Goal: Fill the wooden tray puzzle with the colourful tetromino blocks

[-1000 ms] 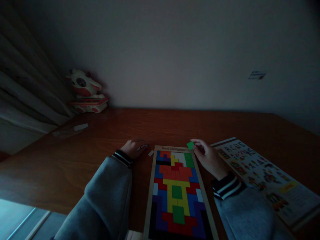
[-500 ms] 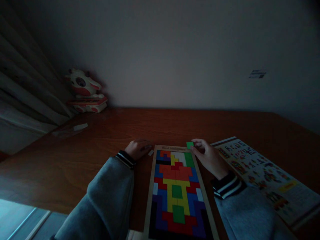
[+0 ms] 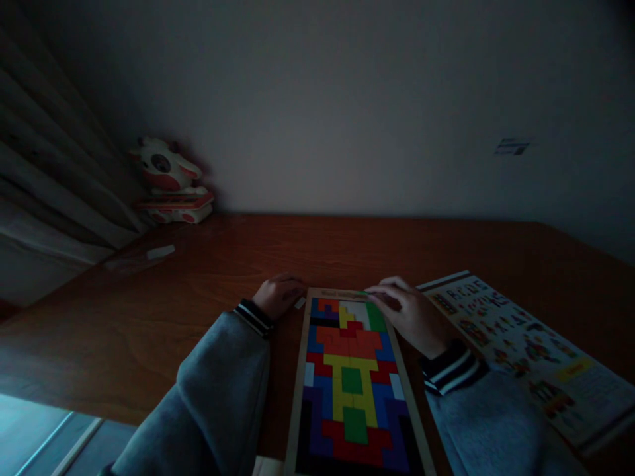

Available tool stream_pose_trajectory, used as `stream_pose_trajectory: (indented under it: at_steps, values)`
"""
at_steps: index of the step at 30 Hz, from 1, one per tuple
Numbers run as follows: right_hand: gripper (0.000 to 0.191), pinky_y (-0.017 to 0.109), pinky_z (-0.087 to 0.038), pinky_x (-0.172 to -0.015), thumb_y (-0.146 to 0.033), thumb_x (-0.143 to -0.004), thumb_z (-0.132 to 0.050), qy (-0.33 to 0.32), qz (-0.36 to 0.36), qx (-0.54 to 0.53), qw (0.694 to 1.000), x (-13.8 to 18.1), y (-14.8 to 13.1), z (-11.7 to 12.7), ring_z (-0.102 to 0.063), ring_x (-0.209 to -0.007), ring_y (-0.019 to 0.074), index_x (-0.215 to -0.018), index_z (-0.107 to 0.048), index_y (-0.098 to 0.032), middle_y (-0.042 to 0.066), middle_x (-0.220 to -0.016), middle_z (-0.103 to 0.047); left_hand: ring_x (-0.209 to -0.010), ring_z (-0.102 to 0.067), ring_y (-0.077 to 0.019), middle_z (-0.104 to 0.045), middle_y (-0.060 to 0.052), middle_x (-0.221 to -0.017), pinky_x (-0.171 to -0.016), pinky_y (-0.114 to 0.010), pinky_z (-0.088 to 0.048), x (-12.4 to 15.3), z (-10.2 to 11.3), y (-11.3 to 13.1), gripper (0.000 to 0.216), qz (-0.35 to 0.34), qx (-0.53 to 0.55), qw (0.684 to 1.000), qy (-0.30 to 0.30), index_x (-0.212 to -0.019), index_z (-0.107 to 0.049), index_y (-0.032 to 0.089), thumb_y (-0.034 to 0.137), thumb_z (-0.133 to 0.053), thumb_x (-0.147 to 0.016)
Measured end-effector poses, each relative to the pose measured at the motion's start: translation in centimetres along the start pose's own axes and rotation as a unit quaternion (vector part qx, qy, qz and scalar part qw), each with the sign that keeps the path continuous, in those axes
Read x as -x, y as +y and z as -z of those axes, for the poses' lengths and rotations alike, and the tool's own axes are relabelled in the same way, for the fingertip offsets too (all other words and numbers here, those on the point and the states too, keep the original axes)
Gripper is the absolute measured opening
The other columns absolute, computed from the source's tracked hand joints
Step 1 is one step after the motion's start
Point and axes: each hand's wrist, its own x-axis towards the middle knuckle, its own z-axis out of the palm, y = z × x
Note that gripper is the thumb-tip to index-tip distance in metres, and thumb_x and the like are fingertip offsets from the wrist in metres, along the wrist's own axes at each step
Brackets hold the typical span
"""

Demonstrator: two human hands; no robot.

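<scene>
A wooden puzzle tray lies lengthwise in front of me, filled with coloured, blocky pieces. Pinched in my right hand, over the tray's far edge, is a green block, seen nearly edge-on and partly covered by fingertips. Just below it in the tray, a green piece stands beside a pale bare patch at the far end. My left hand rests on the table by the far left corner, fingers lying loosely and holding nothing visible. A small white piece sits near its fingertips.
A printed pattern sheet lies to the right on the brown table. At the back left stands a cow-shaped toy, with a white strip in front of it. A curtain hangs at the left, and a wall closes the back.
My right hand has moved slightly left, and the green block has turned from showing its face to nearly edge-on. My left hand has shifted a little right, closer to the tray's corner.
</scene>
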Motion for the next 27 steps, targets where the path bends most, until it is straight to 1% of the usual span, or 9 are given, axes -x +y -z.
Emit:
stream_pose_trajectory:
  at_steps: [4,6,8,11,13,17,20,24,27]
  values:
    - [0.019,0.031,-0.054,-0.066,-0.034,-0.094,-0.056,-0.021,-0.003,-0.021,1.0,0.0,-1.1,0.1,-0.066,-0.077,0.0178,-0.1,-0.072,-0.027,0.005,-0.089,-0.065,-0.089,-0.071,-0.0168,-0.074,-0.007,-0.098,-0.083,-0.029,-0.059,-0.1,0.0,0.2,0.023,0.018,-0.01,1.0,-0.002,-0.096,-0.073,0.019,0.024,-0.05,-0.096]
    - [0.019,0.03,-0.054,-0.064,-0.033,-0.094,-0.055,-0.029,-0.004,-0.032,0.999,0.0,-1.1,0.1,-0.066,-0.075,0.0172,-0.099,-0.072,-0.027,0.004,-0.088,-0.066,-0.087,-0.071,-0.0169,-0.074,-0.006,-0.096,-0.082,-0.028,-0.059,-0.2,0.0,0.3,0.023,0.027,-0.016,1.0,-0.001,-0.096,-0.073,0.019,0.024,-0.05,-0.096]
    - [0.017,0.03,-0.055,-0.066,-0.031,-0.093,-0.056,-0.033,0.0,-0.048,0.998,0.1,-1.0,0.0,-0.067,-0.079,0.0177,-0.099,-0.072,-0.026,0.004,-0.091,-0.068,-0.088,-0.071,-0.0169,-0.074,-0.006,-0.096,-0.081,-0.028,-0.059,-0.2,0.0,0.4,0.022,0.033,-0.015,0.999,-0.002,-0.095,-0.072,0.02,0.024,-0.051,-0.096]
    - [0.017,0.032,-0.056,-0.075,-0.026,-0.091,-0.056,-0.038,0.006,-0.067,0.997,0.2,-0.9,-0.3,-0.069,-0.088,0.0186,-0.099,-0.071,-0.026,0.004,-0.095,-0.07,-0.088,-0.07,-0.0168,-0.074,-0.005,-0.097,-0.082,-0.029,-0.058,-0.2,0.0,0.4,0.021,0.034,-0.016,0.999,-0.005,-0.095,-0.072,0.02,0.024,-0.052,-0.096]
    - [0.018,0.033,-0.057,-0.078,-0.025,-0.09,-0.056,-0.042,0.001,-0.074,0.996,0.3,-0.7,-0.5,-0.069,-0.09,0.0188,-0.1,-0.071,-0.026,0.004,-0.098,-0.071,-0.088,-0.07,-0.0172,-0.074,-0.006,-0.098,-0.083,-0.029,-0.058,-0.2,0.0,0.4,0.02,0.033,-0.021,0.999,-0.003,-0.094,-0.073,0.02,0.023,-0.053,-0.095]
    - [0.019,0.034,-0.057,-0.076,-0.026,-0.09,-0.054,-0.038,-0.023,-0.075,0.996,0.2,-0.5,-0.7,-0.069,-0.087,0.0191,-0.1,-0.07,-0.024,0.005,-0.1,-0.071,-0.089,-0.07,-0.017,-0.074,-0.006,-0.099,-0.081,-0.029,-0.058,-0.1,-0.1,0.3,0.02,0.03,-0.02,0.999,0.005,-0.092,-0.073,0.02,0.022,-0.053,-0.095]
    - [0.021,0.035,-0.056,-0.079,-0.028,-0.091,-0.053,-0.04,-0.029,-0.073,0.996,0.2,-0.3,-0.6,-0.068,-0.088,0.0194,-0.104,-0.069,-0.023,0.007,-0.102,-0.07,-0.089,-0.07,-0.0169,-0.074,-0.006,-0.098,-0.081,-0.029,-0.059,-0.1,-0.2,0.2,0.018,0.039,-0.01,0.999,0.011,-0.093,-0.072,0.019,0.023,-0.054,-0.094]
    - [0.027,0.036,-0.056,-0.079,-0.036,-0.086,-0.064,-0.05,-0.036,-0.048,0.997,0.4,-0.1,-0.6,-0.067,-0.088,0.0197,-0.11,-0.066,-0.023,0.006,-0.104,-0.068,-0.085,-0.071,-0.0172,-0.074,-0.006,-0.096,-0.077,-0.028,-0.059,0.0,-0.4,0.0,0.017,0.053,-0.015,0.998,-0.001,-0.094,-0.072,0.019,0.023,-0.056,-0.093]
    - [0.034,0.035,-0.057,-0.076,-0.037,-0.081,-0.07,-0.041,-0.042,-0.039,0.998,0.6,0.2,-1.0,-0.066,-0.084,0.0193,-0.111,-0.064,-0.022,0.006,-0.104,-0.066,-0.085,-0.071,-0.0169,-0.074,-0.005,-0.096,-0.077,-0.026,-0.058,0.0,-0.5,-0.1,0.017,0.053,-0.008,0.999,-0.003,-0.092,-0.072,0.019,0.022,-0.055,-0.093]
